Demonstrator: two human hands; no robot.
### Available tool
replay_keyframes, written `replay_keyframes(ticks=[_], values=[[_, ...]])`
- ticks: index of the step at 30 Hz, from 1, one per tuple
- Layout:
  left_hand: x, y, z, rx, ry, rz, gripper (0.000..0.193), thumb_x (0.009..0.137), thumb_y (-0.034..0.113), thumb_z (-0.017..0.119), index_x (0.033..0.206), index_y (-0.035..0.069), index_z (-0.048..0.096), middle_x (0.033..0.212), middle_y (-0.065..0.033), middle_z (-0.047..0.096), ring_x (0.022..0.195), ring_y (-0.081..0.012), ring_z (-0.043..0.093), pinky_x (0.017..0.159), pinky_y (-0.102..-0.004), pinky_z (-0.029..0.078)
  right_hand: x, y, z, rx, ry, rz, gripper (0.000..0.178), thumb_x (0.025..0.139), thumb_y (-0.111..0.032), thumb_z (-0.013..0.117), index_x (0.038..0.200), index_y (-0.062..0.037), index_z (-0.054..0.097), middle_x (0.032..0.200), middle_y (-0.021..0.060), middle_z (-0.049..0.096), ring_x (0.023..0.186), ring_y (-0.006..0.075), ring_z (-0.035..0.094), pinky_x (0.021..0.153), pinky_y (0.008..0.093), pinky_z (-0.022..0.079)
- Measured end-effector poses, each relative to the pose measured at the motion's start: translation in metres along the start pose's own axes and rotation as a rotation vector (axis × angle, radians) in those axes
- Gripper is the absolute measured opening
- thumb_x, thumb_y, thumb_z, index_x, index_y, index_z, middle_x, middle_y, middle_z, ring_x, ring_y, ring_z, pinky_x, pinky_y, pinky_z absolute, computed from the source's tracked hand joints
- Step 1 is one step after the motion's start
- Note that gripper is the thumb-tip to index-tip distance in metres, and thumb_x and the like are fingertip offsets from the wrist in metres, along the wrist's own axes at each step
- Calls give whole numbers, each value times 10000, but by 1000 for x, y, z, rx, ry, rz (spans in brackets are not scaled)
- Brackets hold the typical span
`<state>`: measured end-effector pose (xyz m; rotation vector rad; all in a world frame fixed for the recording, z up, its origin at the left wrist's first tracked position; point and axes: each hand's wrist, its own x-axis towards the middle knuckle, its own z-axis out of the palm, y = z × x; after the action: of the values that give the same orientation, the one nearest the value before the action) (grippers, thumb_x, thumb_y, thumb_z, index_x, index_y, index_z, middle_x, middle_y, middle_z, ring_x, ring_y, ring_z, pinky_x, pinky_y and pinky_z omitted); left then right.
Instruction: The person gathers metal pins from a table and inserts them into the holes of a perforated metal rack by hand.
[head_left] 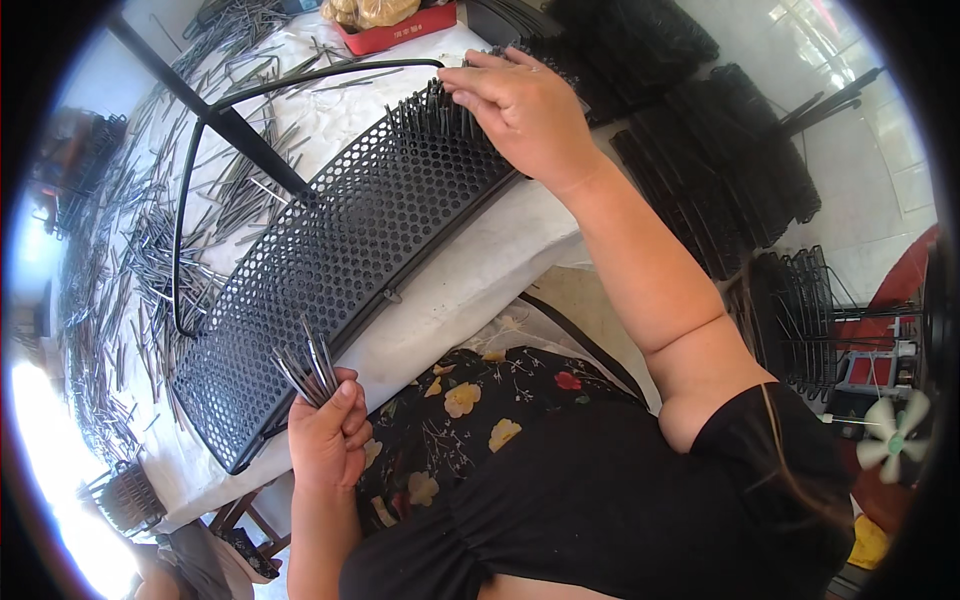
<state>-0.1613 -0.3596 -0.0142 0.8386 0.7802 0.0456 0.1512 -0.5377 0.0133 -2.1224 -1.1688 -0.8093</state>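
A long black rack with a honeycomb of holes [330, 250] lies slantwise along the table's near edge. At its far right end several thin dark rods [432, 118] stand upright in the holes. Over these rods is my right hand [530, 115], its fingers stretched out, with the fingertips at the tops of the rods. Whether anything sits under the palm is hidden. Low at the left, my left hand [330, 430] is closed round a small bundle of thin metal rods [308, 365], which point up in front of the rack's near side.
Loose rods [165, 260] are strewn over the white-covered table [440, 305]. A black bar frame [255, 150] rises behind the rack. A red box [400, 28] stands at the back. Dark racks [690, 170] are stacked at the right, near a small fan [893, 437].
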Motion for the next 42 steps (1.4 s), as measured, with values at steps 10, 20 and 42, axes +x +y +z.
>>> replay_keyframes(ticks=[10,20,42], values=[[-3,-3,2,10,6,35,138,959,132,538,1020,12,569,761,-46,549,521,-63,391,398,-174,278,-18,-14,-13,130,118,-48,141,854,-85,676,989,-66,710,959,79,712,1049,223,653,918,357,502],[-11,-21,21,62,-219,86,190,1005,169,472,1065,19,572,797,-59,591,565,-48,403,460,-173,290,-78,-149,1,1298,-620,570,376,874,-23,658,1236,-4,558,952,100,698,854,108,648,758,230,518],[-12,-25,17,322,-149,101,200,1014,157,442,1080,3,552,848,-76,643,571,-48,436,491,-172,338,-73,-150,4,1444,-622,915,165,932,-70,578,1073,15,582,930,91,682,810,103,647,636,222,517]])
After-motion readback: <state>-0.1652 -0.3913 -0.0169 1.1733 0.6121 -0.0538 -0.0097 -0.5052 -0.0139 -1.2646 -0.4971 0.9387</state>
